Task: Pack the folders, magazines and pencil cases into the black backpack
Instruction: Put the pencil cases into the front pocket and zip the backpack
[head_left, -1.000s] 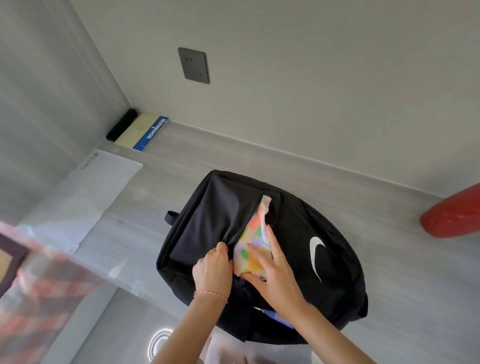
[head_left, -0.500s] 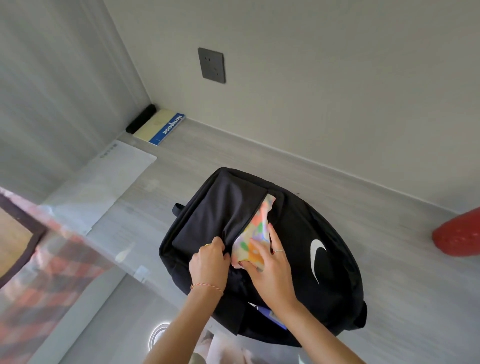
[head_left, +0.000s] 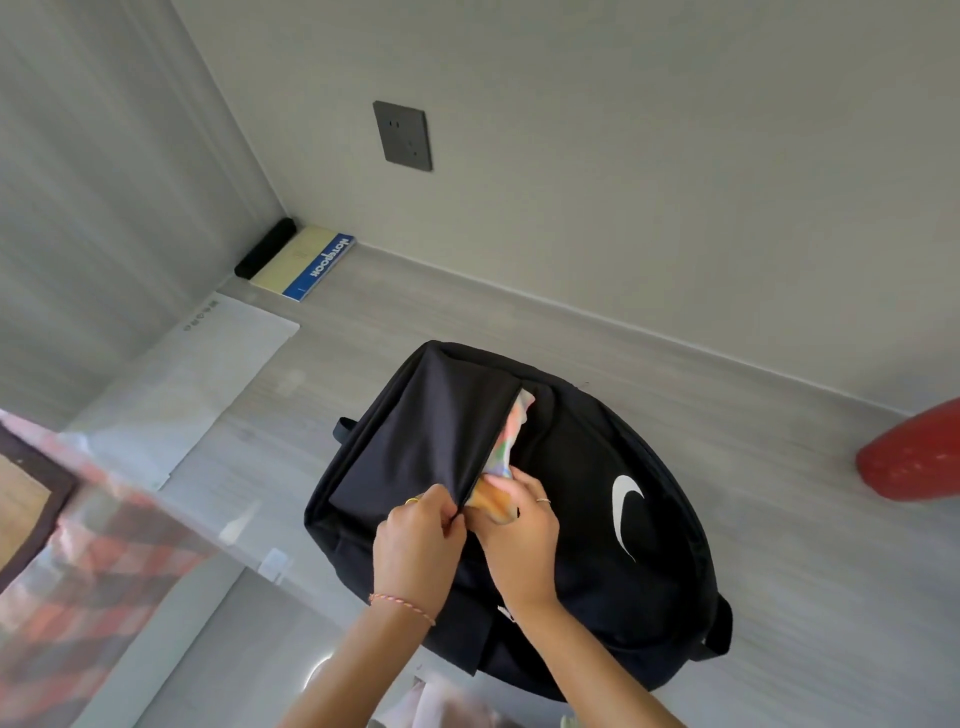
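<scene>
Both hands pinch pocket, pencil case.

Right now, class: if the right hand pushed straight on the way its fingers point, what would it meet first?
The right hand already presses the colourful pencil case; going on, it would likely slide with it into the black backpack pocket, though its depth is hidden.
</scene>
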